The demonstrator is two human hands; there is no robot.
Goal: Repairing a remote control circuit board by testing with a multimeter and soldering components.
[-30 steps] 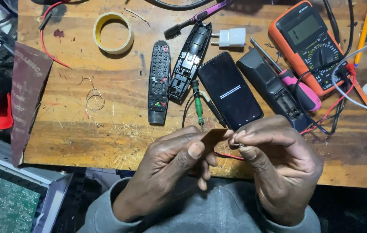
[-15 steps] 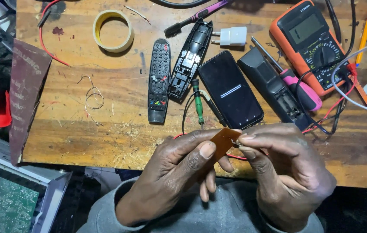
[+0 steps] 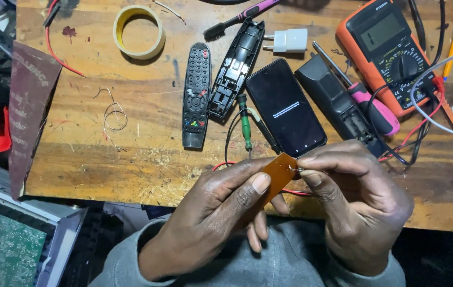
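over the near edge of the wooden bench [image 3: 130,165], my two hands meet on one small brown board [image 3: 278,174]. my left hand [image 3: 221,212] has it pinched from below, thumb laid flat along its face, fingers [image 3: 255,234] curled shut beneath it. my right hand [image 3: 351,207] comes in from the right, fingertips closed tight at the board's upper right corner on something small and shiny; what it is i cannot tell. the board's long axis runs on a slant, low at the left, high at the right, so its raised end points into the right hand, and both hands touch it. behind it on the bench lie one dark phone [image 3: 286,106], one remote [image 3: 196,95], two opened black shells [image 3: 236,66], one orange meter [image 3: 391,48], one pink-handled screwdriver [image 3: 372,109], one roll of tape [image 3: 138,31], one white plug [image 3: 288,40] and one green probe [image 3: 245,125]. a red wire [image 3: 295,191] passes under the hands.
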